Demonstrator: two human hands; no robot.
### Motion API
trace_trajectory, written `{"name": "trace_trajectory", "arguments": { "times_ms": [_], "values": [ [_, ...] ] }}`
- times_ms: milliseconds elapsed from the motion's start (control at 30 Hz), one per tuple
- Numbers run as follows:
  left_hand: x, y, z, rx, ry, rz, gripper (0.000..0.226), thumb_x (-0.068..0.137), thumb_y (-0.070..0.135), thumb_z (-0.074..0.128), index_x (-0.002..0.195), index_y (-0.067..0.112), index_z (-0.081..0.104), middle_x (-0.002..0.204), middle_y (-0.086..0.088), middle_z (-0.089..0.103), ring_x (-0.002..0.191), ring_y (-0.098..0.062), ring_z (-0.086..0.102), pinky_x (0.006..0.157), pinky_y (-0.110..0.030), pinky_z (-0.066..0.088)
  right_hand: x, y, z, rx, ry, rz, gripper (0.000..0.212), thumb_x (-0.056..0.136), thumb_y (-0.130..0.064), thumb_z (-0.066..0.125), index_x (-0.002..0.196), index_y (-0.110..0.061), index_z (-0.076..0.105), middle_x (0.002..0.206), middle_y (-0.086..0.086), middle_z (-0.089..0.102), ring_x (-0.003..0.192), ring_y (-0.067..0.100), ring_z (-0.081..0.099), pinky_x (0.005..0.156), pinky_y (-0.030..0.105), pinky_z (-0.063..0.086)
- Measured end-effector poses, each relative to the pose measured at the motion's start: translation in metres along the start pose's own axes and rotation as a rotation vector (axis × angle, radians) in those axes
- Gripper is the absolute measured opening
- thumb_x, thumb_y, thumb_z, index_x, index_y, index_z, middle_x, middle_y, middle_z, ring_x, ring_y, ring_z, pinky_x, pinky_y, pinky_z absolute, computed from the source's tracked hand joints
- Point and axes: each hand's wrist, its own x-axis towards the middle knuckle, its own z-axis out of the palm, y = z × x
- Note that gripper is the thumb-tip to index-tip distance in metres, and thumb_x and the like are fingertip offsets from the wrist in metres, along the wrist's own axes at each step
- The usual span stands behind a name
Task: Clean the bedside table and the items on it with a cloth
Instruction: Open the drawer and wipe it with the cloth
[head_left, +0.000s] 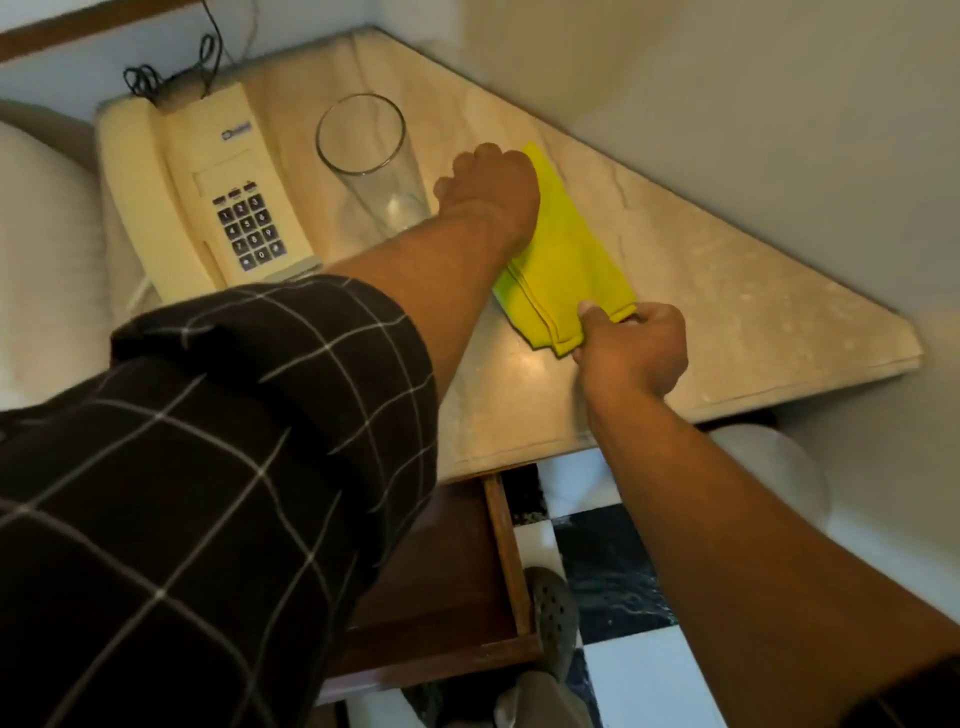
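A folded yellow cloth (563, 254) lies on the beige marble top of the bedside table (727, 312). My left hand (491, 189) rests on the far end of the cloth, fingers curled over it. The near corner of the cloth is pinched between thumb and fingers of my right hand (631, 348). A tall clear glass vase (371, 166) stands just left of my left hand, empty. A cream corded telephone (208, 197) with a dark keypad sits at the table's left side.
The table's wooden drawer (467, 587) is pulled open below the front edge. White walls (727, 104) close in the table's back and right side. A bed's white linen (41, 260) lies to the left. Black-and-white floor tiles (613, 571) and my shoe (556, 613) show below.
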Motion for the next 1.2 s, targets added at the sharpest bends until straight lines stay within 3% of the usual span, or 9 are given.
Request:
{"name": "trace_trajectory", "arguments": {
  "times_ms": [67, 267, 400, 500, 600, 767, 867, 967, 1200],
  "values": [
    [-0.004, -0.001, -0.002, -0.047, -0.039, -0.028, 0.046, 0.094, 0.010, 0.052, 0.139, 0.009, 0.042, 0.142, -0.017, 0.042, 0.131, -0.038, 0.040, 0.105, -0.048, 0.036, 0.001, -0.001, -0.002, 0.054, -0.030, 0.021, 0.047, 0.065, -0.035, 0.084, 0.101, -0.021, 0.057, 0.099, 0.007, 0.066, 0.084, 0.033, 0.067, 0.072, 0.049, 0.057],
    [-0.033, -0.031, 0.008, -0.304, -0.016, -0.150, 0.040, 0.089, 0.020, 0.063, 0.127, 0.010, 0.053, 0.136, -0.015, 0.053, 0.124, -0.035, 0.052, 0.096, -0.039, 0.045, -0.007, 0.000, -0.015, 0.137, -0.031, 0.027, 0.022, 0.067, -0.016, 0.075, 0.073, -0.026, 0.056, 0.092, 0.008, 0.067, 0.081, 0.029, 0.066, 0.071, 0.041, 0.057],
    [-0.105, -0.060, 0.007, -0.690, -0.013, -0.175, 0.022, 0.082, 0.026, 0.074, 0.095, 0.014, 0.060, 0.104, -0.015, 0.065, 0.099, -0.030, 0.062, 0.070, -0.031, 0.041, -0.047, 0.005, -0.039, 0.132, 0.005, -0.080, 0.019, 0.071, -0.019, 0.066, 0.082, -0.028, 0.053, 0.092, 0.000, 0.062, 0.075, 0.016, 0.058, 0.068, 0.031, 0.050],
    [-0.181, -0.091, 0.013, -1.037, -0.071, -0.251, 0.014, 0.084, 0.018, 0.075, 0.088, 0.019, 0.062, 0.093, -0.007, 0.068, 0.081, -0.019, 0.065, 0.069, -0.031, 0.049, -0.092, 0.007, -0.063, 0.157, -0.090, -0.175, 0.024, 0.078, -0.012, 0.064, 0.084, -0.031, 0.051, 0.078, -0.011, 0.056, 0.066, 0.004, 0.053, 0.061, 0.022, 0.046],
    [-0.254, -0.125, 0.036, -1.277, -0.103, -0.410, 0.013, 0.085, 0.018, 0.074, 0.095, 0.023, 0.067, 0.101, -0.005, 0.074, 0.088, -0.020, 0.071, 0.076, -0.037, 0.056, -0.138, 0.017, -0.081, 0.116, -0.231, -0.253, 0.026, 0.083, -0.015, 0.066, 0.088, -0.036, 0.051, 0.084, -0.013, 0.059, 0.070, -0.002, 0.055, 0.060, 0.011, 0.045],
    [-0.344, -0.166, 0.094, -1.468, -0.250, -0.705, 0.013, 0.093, 0.021, 0.066, 0.104, 0.026, 0.064, 0.109, -0.001, 0.072, 0.094, -0.020, 0.070, 0.066, -0.030, 0.053, -0.188, 0.071, -0.071, -0.043, -0.473, -0.284, 0.018, 0.088, -0.017, 0.064, 0.102, -0.025, 0.057, 0.091, -0.006, 0.062, 0.078, 0.007, 0.058, 0.069, 0.030, 0.049],
    [-0.365, -0.184, 0.130, -1.509, -0.258, -0.788, 0.012, 0.095, 0.016, 0.062, 0.104, 0.023, 0.061, 0.110, -0.004, 0.071, 0.092, -0.020, 0.070, 0.065, -0.030, 0.056, -0.196, 0.108, -0.048, -0.201, -0.565, -0.326, 0.017, 0.089, -0.019, 0.062, 0.105, -0.025, 0.057, 0.103, 0.000, 0.060, 0.089, 0.013, 0.057, 0.078, 0.033, 0.049],
    [-0.364, -0.203, 0.161, -1.458, -0.263, -0.819, 0.011, 0.095, 0.014, 0.062, 0.103, 0.021, 0.059, 0.118, -0.011, 0.068, 0.101, -0.027, 0.067, 0.082, -0.041, 0.056, -0.194, 0.138, -0.027, -0.320, -0.614, -0.349, 0.022, 0.089, -0.025, 0.063, 0.111, -0.024, 0.059, 0.109, 0.003, 0.060, 0.093, 0.018, 0.059, 0.082, 0.040, 0.052],
    [-0.324, -0.220, 0.218, -1.047, -0.269, -0.695, 0.024, 0.094, 0.014, 0.062, 0.114, 0.019, 0.050, 0.116, -0.009, 0.060, 0.101, -0.027, 0.058, 0.082, -0.039, 0.052, -0.178, 0.187, 0.018, -0.532, -0.627, -0.445, 0.042, 0.094, -0.021, 0.059, 0.134, -0.014, 0.049, 0.121, 0.011, 0.060, 0.108, 0.029, 0.058, 0.090, 0.037, 0.048]
  ]
}}
